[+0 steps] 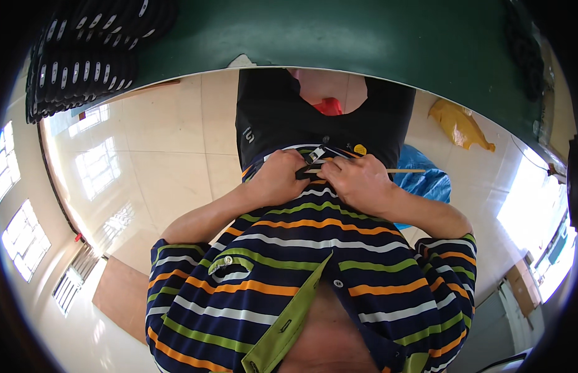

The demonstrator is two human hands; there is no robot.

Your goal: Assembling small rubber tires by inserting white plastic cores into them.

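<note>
Both my hands are in front of my belly, over the lap and below the table edge. My left hand [281,178] is closed around a small black piece with a silver metal plate [316,154]; its exact kind I cannot make out. Close beside it, my right hand [358,181] is closed on a thin pale wooden stick [408,171]. One end of the stick juts out to the right past the hand, and its other end lies at the black piece between my fingers. My fingers hide most of the black piece.
A green table [339,37] spans the far side. Rows of black pieces with silver plates [74,73] are stacked at its left. On the floor to the right lie a yellow bag [460,123] and a blue plastic bag [426,180]. Something red [328,107] shows between my legs.
</note>
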